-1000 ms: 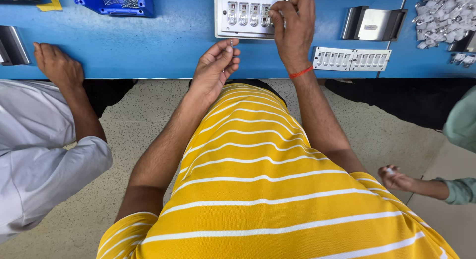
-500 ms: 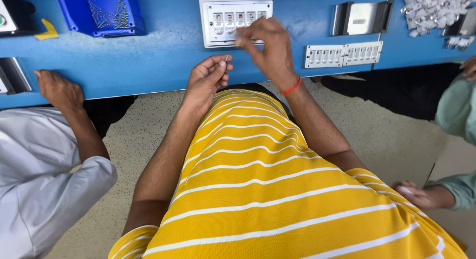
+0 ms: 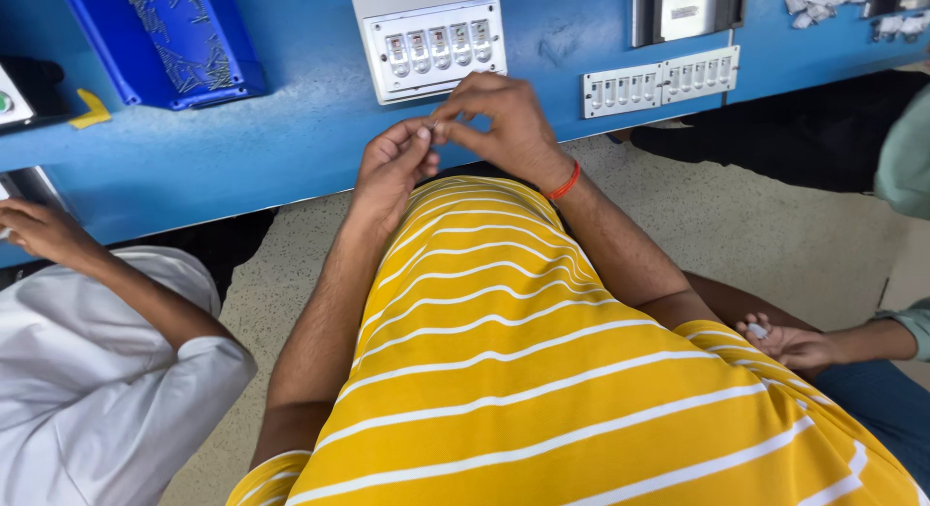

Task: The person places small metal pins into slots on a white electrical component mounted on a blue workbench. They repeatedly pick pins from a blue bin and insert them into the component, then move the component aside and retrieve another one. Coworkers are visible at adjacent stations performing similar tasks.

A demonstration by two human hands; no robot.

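Left hand: our left hand (image 3: 392, 167) is curled up, w/ fingertips pinching a tiny pale part (image 3: 426, 132). Too small to tell what it is.
Right hand: our right hand (image 3: 504, 123) is bent over, thumb + finger tips meeting the left ones at that same small bit. Red band (image 3: 565, 183) on the wrist.
Where the part is: between both sets of fingertips, in the air just off the near edge of the blue bench (image 3: 291, 128), above our yellow striped shirt (image 3: 542, 370).
On the bench: white switch plate (image 3: 431, 46) w/ a row of switches sits right behind our hands, near the edge. A long white strip (image 3: 661, 80) lies to the right of it. Blue bin (image 3: 160, 36) w/ thin metal bits sits toward the far left corner. Pile of small white pieces (image 3: 823, 0) at the far right.
Others: a person in white has a hand (image 3: 39, 230) at the left edge; another hand (image 3: 790, 343) low on the right holds a small white thing.
What could go wrong: we think the bit could slip, bc it's tiny and held over the floor (image 3: 756, 225), not over the bench. It'd be hard to find down there. A neighbor's elbow could bump us too.
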